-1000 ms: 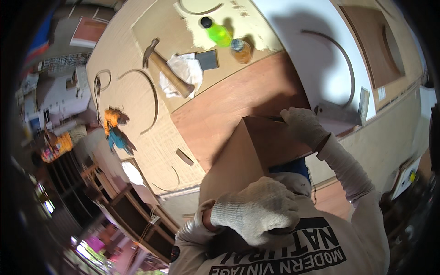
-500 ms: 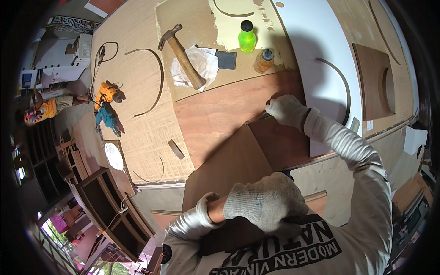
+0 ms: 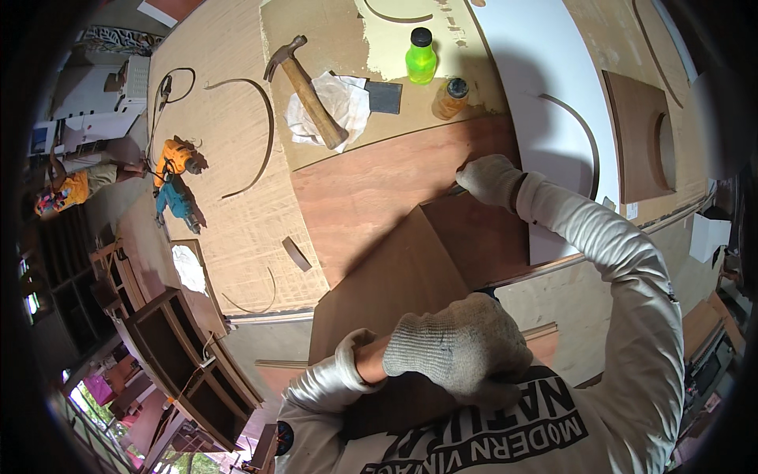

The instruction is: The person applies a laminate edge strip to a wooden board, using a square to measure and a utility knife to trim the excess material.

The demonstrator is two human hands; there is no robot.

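Note:
A brown wooden panel (image 3: 387, 265) lies slanted across the near edge of the worktable, its far corner over a reddish plywood sheet (image 3: 371, 186). My left hand (image 3: 458, 347), in a grey knit glove, is closed on the panel's near part, close to my body; its fingertips are partly hidden. At the panel's far edge my right hand (image 3: 491, 182), gloved too, is closed around a small thin tool (image 3: 455, 189). Most of that tool is hidden by the glove, so its kind does not show.
Beyond lie a claw hammer (image 3: 312, 95) on a white cloth (image 3: 347, 118), a dark flat block (image 3: 384, 97), a green bottle (image 3: 421, 59) and an amber bottle (image 3: 450, 101). Two power tools (image 3: 175, 186) and curved strips (image 3: 271, 134) are left. A person (image 3: 75, 188) is at far left.
The view has shifted slightly, so the table things sit a little farther left and up. Both hands keep nearly the same place on the panel.

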